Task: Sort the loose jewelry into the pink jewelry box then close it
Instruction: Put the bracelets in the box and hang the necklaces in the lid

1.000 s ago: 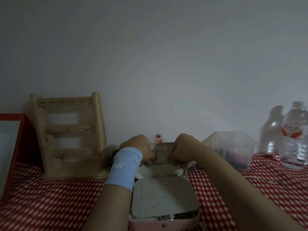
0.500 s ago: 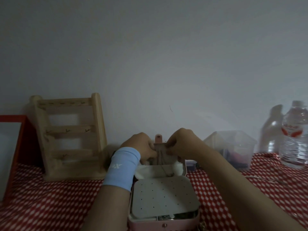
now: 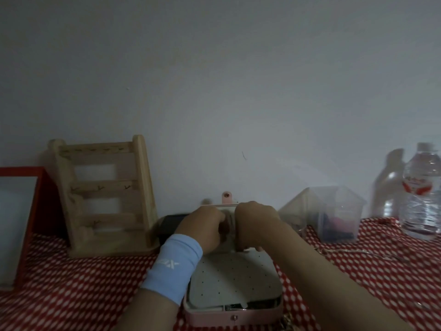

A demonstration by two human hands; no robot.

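Just beside right grip [image 3: 257, 223], box lid [image 3: 229, 211]

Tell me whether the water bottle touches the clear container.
Apart. The head view shows a plain gap between the water bottle and the clear container.

**Colours on my feed**

I see a pink jewelry box [image 3: 214, 317], its white panel [image 3: 235, 280] speckled with dark dots. The desk cloth [image 3: 83, 290] is red with white spots. The wristband [image 3: 175, 266] is light blue, lettered white; the frame [image 3: 21, 171] is red, the rack [image 3: 140, 187] pale wood.
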